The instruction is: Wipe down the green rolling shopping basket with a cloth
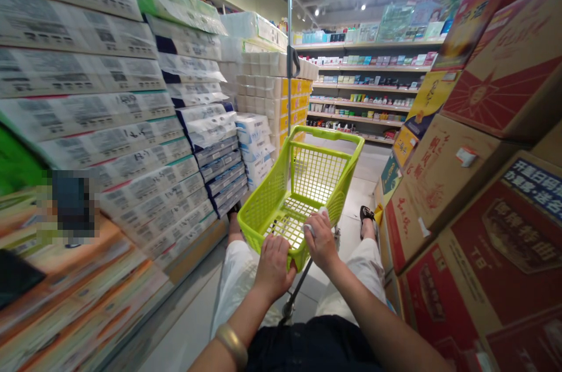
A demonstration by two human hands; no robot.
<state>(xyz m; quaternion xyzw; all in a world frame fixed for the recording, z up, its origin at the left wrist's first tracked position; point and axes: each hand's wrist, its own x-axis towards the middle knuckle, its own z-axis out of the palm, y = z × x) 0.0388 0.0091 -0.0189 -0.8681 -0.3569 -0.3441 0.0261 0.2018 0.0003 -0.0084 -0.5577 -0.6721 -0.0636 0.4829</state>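
Note:
A lime-green shopping cart (266,208) with a lattice basket stands right in front of me, tilted in the view. Its grid floor shows, with nothing lying on it. My left hand (274,267) is closed over the near rim, fingers on top and thumb below. Just to the right, my right hand (322,240) is curled at the basket's near right corner. A small white wad (309,230), like crumpled tissue, pokes out between its fingers. Whether that hand also grips the rim is hidden.
Tall stacks of plastic-wrapped paper packs (88,68) line the left side. Printed cartons (430,167) are piled close on the right. A tiled aisle floor (366,176) runs between them toward shelves of small boxes (369,68). A thin metal pole (290,3) rises behind the cart.

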